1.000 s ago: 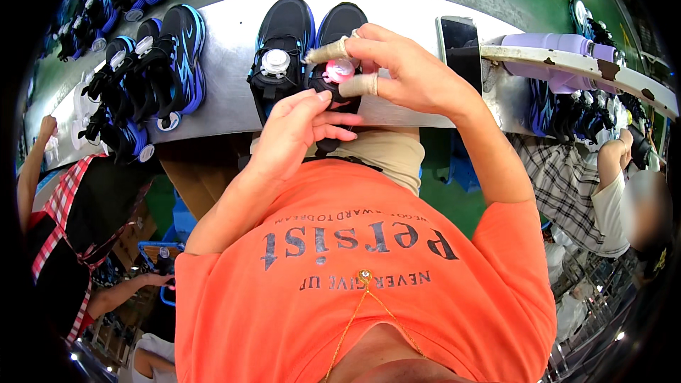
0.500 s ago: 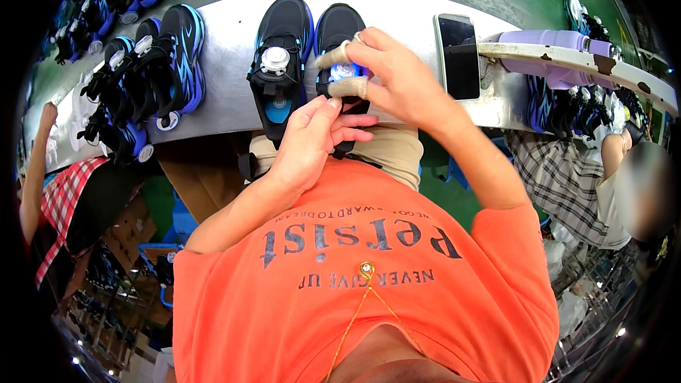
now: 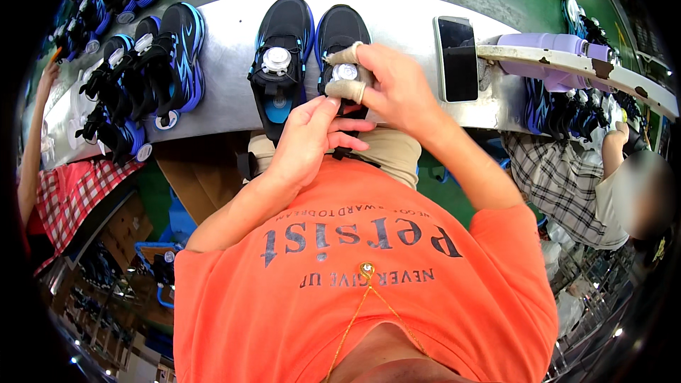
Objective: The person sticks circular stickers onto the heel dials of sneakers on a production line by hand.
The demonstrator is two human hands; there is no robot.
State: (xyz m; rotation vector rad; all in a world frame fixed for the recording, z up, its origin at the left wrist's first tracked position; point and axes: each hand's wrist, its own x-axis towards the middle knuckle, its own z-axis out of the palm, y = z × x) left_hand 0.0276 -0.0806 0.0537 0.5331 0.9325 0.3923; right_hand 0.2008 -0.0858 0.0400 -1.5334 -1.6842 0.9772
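One white dial (image 3: 345, 71) on black shoe (image 3: 343, 23) gripped by right hand (image 3: 392, 85); left hand (image 3: 306, 135) alongside, hold unclear; grip could be lost if finger covers (image 3: 345, 90) slip.

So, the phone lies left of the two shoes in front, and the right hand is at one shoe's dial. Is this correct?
Not left: the head view shows the phone right of the two shoes. The right hand is indeed at one shoe's dial.
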